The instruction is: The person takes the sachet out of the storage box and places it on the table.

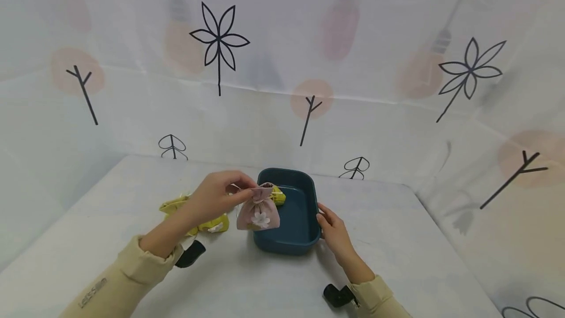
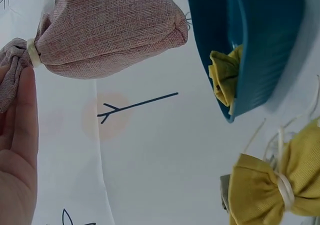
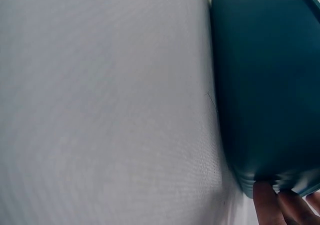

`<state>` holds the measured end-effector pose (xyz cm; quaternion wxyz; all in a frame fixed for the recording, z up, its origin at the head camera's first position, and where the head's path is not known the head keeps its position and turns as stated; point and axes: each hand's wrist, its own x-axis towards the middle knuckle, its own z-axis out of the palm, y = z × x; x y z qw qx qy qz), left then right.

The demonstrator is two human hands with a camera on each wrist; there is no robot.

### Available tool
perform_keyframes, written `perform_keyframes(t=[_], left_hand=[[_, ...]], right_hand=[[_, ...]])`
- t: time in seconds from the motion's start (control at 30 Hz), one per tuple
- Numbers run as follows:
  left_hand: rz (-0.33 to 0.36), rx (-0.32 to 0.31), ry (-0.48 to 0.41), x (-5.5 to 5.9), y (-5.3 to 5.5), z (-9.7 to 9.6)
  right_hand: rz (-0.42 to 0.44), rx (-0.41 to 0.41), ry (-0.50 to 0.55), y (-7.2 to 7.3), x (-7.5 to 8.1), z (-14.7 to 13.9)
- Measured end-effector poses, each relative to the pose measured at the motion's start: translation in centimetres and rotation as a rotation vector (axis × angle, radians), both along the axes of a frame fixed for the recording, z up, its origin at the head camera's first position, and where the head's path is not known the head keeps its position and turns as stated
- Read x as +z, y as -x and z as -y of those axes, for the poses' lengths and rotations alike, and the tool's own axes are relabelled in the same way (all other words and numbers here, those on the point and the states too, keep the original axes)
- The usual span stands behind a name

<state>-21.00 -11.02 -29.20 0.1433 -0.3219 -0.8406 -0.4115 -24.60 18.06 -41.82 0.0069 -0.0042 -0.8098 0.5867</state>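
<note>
My left hand (image 1: 220,191) pinches the gathered neck of a pink drawstring pouch (image 1: 259,214) with a white flower on its front. The pouch hangs over the near left side of a dark blue bin (image 1: 289,248); up close, its woven cloth and pale tie (image 2: 33,53) show in the left wrist view. Inside the bin lies a yellow pouch (image 1: 278,196), partly hidden by the pink one. At the bin's right side my right hand (image 1: 334,229) holds the wall, thumb at the rim, fingers (image 3: 268,205) against the ribbed outside.
Yellow drawstring pouches (image 1: 214,224) lie on the white tabletop (image 1: 220,278) left of the bin, partly behind my left forearm. One yellow pouch (image 2: 265,190) shows its white tie in the left wrist view. A patterned white curtain (image 1: 265,63) hangs behind the table.
</note>
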Motion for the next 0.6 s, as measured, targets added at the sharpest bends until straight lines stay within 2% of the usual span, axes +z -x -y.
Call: perform_keyframes(t=[0.37,0.6], left_hand=[[-0.008,0.024,0.009,-1.8,-0.9,2.9],[0.043,0.052,0.044,-3.3,-1.1,4.5]], right_hand=[[-0.011,-0.001,-0.003,-0.1,-0.1,-0.1],[-0.011,0.004,0.001,-0.1,-0.1,-0.1]])
